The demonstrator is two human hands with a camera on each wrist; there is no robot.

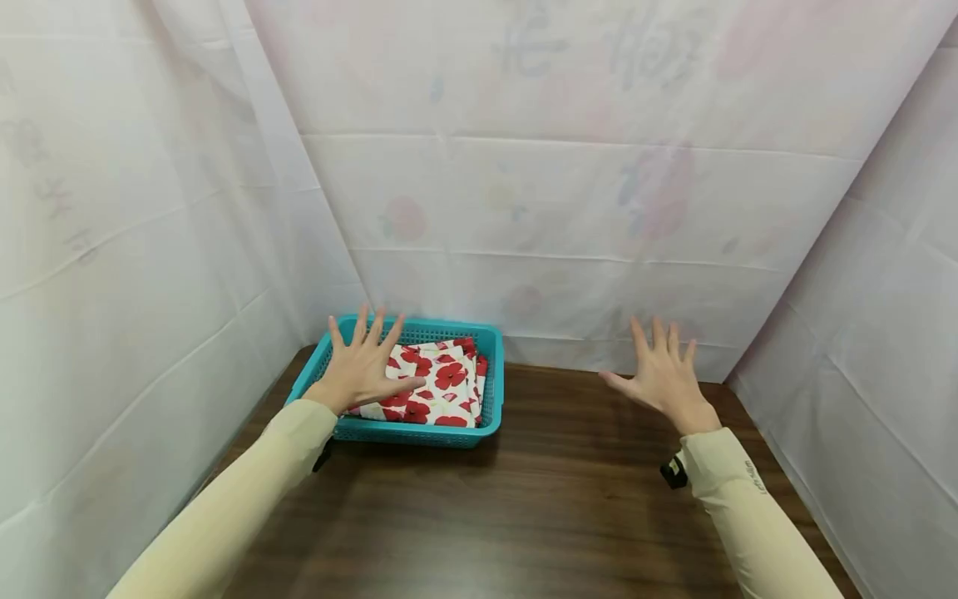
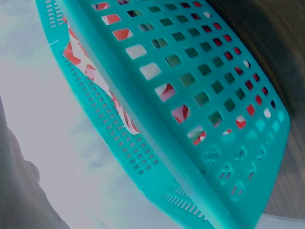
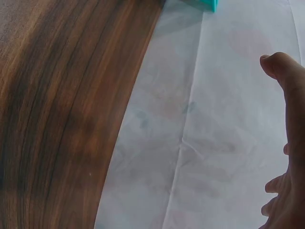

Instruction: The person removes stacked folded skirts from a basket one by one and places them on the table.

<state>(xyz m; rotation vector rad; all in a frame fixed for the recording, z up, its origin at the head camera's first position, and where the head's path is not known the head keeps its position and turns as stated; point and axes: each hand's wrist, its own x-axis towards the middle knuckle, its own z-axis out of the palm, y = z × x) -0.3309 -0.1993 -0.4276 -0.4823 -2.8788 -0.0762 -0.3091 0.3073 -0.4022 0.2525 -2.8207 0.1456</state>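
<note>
A turquoise plastic basket (image 1: 490, 366) with perforated walls stands at the back left of the table. Folded white cloth with red flowers (image 1: 449, 378) lies inside it. Above the basket's left part my left hand (image 1: 362, 370) is spread, fingers straight, holding nothing and hiding some of the cloth. The left wrist view shows the basket wall (image 2: 200, 86) up close, with the cloth (image 2: 90, 69) over its rim. My right hand (image 1: 662, 378) is held up over the table's right side, its fingers spread with nothing in them. In the right wrist view its thumb (image 3: 281, 67) sticks out.
The dark wood-grain table (image 1: 554, 499) reaches to white fabric sheets (image 1: 569, 208) that hang at the back and both sides. A small black device (image 1: 674, 472) sits at the right wrist. The basket's corner (image 3: 209, 4) shows in the right wrist view.
</note>
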